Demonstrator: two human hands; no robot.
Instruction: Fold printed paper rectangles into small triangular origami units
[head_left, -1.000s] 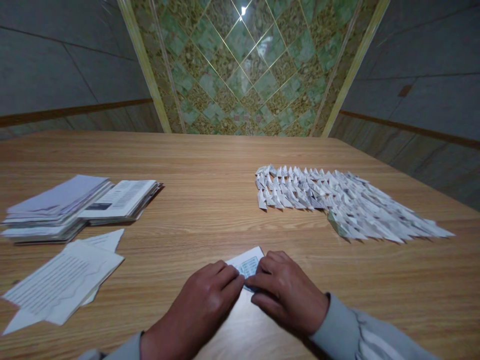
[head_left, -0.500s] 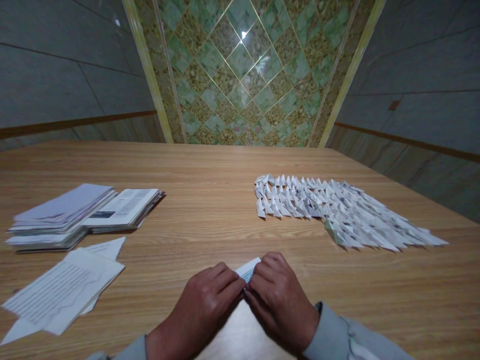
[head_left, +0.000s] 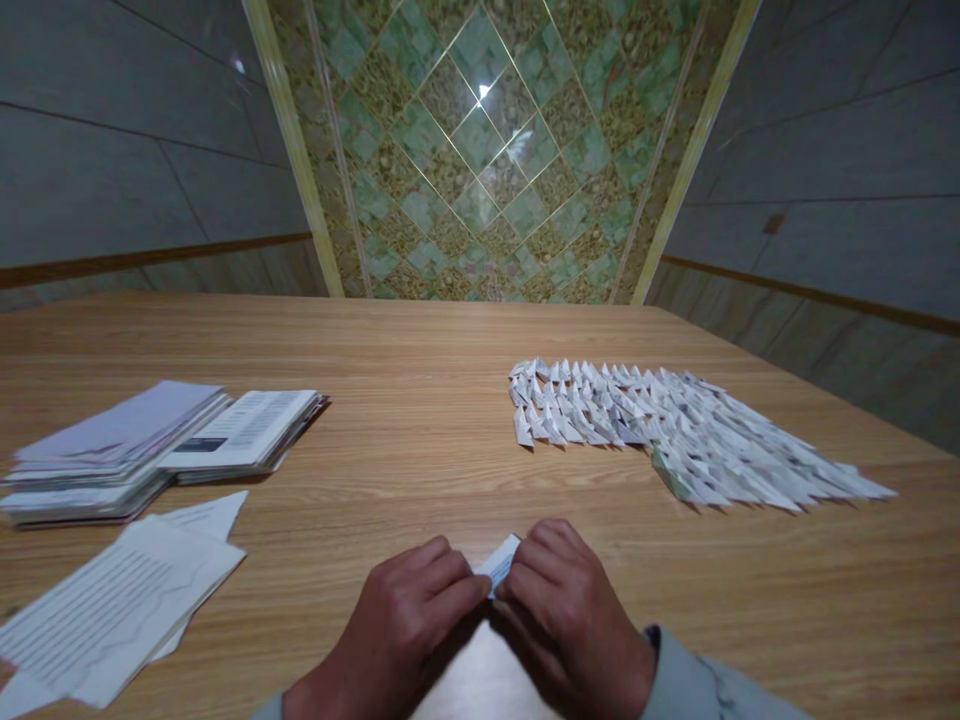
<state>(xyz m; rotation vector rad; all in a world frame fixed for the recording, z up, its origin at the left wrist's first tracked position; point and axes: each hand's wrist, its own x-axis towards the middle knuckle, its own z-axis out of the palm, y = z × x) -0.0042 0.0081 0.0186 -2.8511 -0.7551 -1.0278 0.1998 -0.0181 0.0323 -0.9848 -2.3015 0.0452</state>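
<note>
A small folded piece of printed paper (head_left: 501, 562) is held at the near middle of the table, mostly covered by fingers. My left hand (head_left: 411, 615) pinches its left end, thumb on the near side. On its right end my right hand (head_left: 574, 610) is closed, with the fingers curled over it. The two hands almost meet at the paper. To the left lie loose lined sheets (head_left: 120, 600), one overlapping another.
Behind the loose sheets stand a stack of paper (head_left: 120, 430) and a printed stack (head_left: 247, 435). Rows of folded paper pieces (head_left: 675, 425) stand at the right on the wooden table (head_left: 405, 400). Tiled walls (head_left: 480, 150) enclose its far side.
The view has tilted slightly, so the table's things sit a little lower. Both hands stay on the folded paper, and a bit more of its near edge shows between them.
</note>
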